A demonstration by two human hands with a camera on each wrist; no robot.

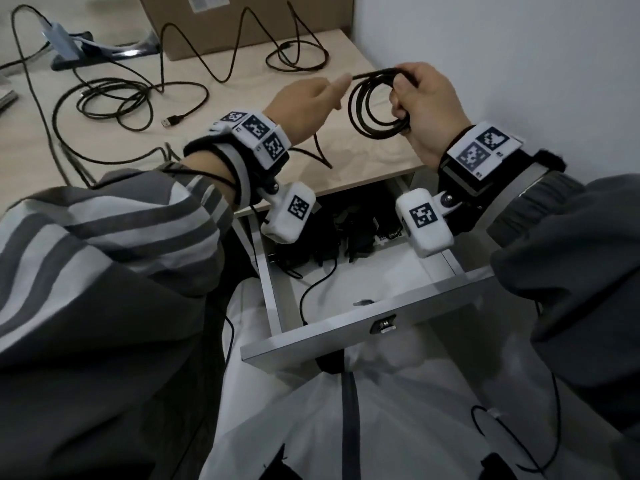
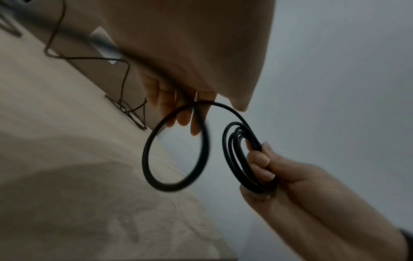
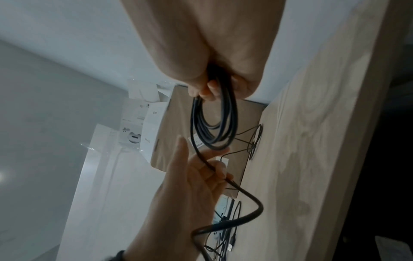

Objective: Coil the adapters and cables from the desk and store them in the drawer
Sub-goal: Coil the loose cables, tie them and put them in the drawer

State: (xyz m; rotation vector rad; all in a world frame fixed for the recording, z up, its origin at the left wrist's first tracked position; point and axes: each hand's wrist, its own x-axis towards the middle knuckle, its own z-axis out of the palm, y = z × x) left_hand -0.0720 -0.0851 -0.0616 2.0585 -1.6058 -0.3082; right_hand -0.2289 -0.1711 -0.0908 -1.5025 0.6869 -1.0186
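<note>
My right hand [image 1: 415, 98] grips a black cable coil [image 1: 374, 109] of several loops, held above the desk's near right corner. In the left wrist view the coil [image 2: 241, 159] sits in that hand's curled fingers [image 2: 259, 159]. My left hand [image 1: 311, 98] pinches the free run of the same cable [image 3: 205, 159] just left of the coil, and a loose loop [image 2: 174, 150] hangs from it. The white drawer [image 1: 346, 334] stands open below my wrists, with dark adapters and cables [image 1: 332, 237] at its back.
More black cables [image 1: 114, 102] lie spread over the wooden desk [image 1: 242, 81], one ending in a USB plug [image 1: 171, 121]. A cardboard box [image 1: 249, 22] stands at the back, and a smaller coil [image 1: 298, 57] lies before it. A white wall borders the desk on the right.
</note>
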